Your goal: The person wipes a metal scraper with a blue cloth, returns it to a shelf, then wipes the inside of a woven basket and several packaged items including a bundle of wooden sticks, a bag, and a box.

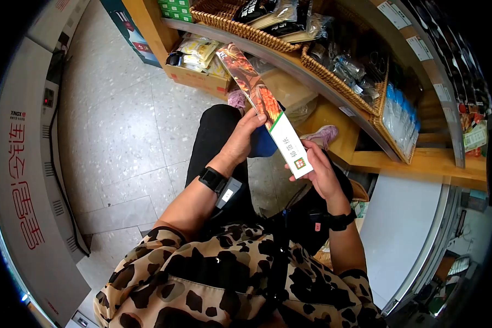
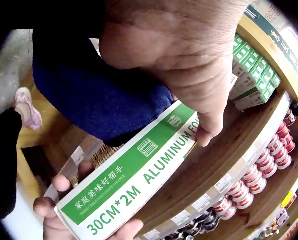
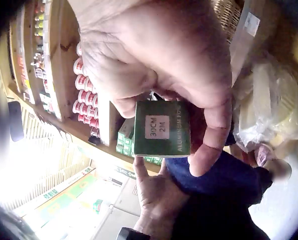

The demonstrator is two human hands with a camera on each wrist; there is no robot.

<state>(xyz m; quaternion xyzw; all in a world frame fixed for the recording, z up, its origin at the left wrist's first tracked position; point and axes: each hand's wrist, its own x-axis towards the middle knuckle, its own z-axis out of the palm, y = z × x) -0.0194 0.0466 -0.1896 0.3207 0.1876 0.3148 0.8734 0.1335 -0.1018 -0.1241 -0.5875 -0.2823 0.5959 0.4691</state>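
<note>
A long box of aluminum foil (image 1: 291, 143) slants between my two hands, with food pictures on its far half and a white near half. My left hand (image 1: 240, 139) grips it near the middle, thumb on the upper face. At the near end my right hand (image 1: 323, 174) holds it along the side. The left wrist view shows the foil box (image 2: 139, 170) from its green and white printed side, marked 30CM*2M. Its green square end (image 3: 162, 129) faces the camera in the right wrist view, with right-hand fingers (image 3: 209, 145) curled around it.
Wooden shelves (image 1: 421, 164) stand ahead, with wicker baskets (image 1: 246, 30) of packaged goods. Below sits a cardboard box (image 1: 197, 82) with yellow packets. Several green boxes (image 2: 256, 70) stand on a shelf by red-and-white tubs (image 2: 254, 180). A white freezer (image 1: 27, 180) lines the left.
</note>
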